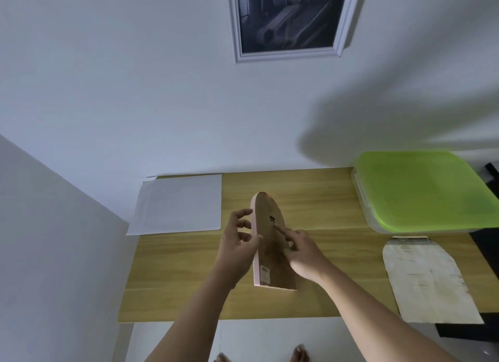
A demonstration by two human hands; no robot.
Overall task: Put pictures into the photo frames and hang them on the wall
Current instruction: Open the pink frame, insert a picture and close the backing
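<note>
An arch-topped photo frame [271, 264] with a pink rim and a brown backing board stands on edge above the wooden table [324, 199], back side toward me. My left hand [237, 251] steadies its pink left edge with the thumb, fingers spread. My right hand [302, 251] lies on the brown back, index finger stretched toward a small black hanger [272, 219]. A white-framed dark picture [289, 18] hangs on the wall above. An arch-shaped printed sheet [426, 278] lies on the table at the right.
A blank white sheet [178, 203] lies at the table's back left. A clear box with a green lid [421, 189] stands at the back right. A white wall panel [54, 240] borders the left. My bare toes [298, 355] show below the table's front edge.
</note>
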